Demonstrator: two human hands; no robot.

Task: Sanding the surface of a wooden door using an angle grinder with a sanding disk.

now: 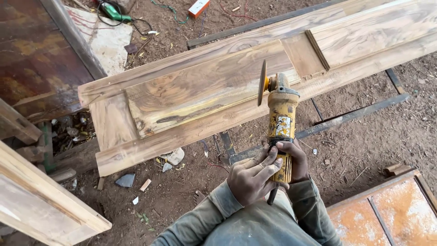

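Note:
A worn yellow angle grinder (281,119) with a round sanding disc (261,83) is held upright above the dirt, its disc edge over the near rail of a long panelled wooden door (200,86) lying flat on a metal frame. My left hand (253,177) wraps the grinder's rear handle from the left. My right hand (296,160) grips the same handle from the right, partly hidden behind the tool body. The disc does not touch the wood.
Dark metal frame bars (350,116) run under the door. A second wooden frame (41,200) lies at lower left, a rusty metal panel (391,214) at lower right. A green power tool (116,12) and cables lie on the dirt floor at the top. Stone chips sit under the door.

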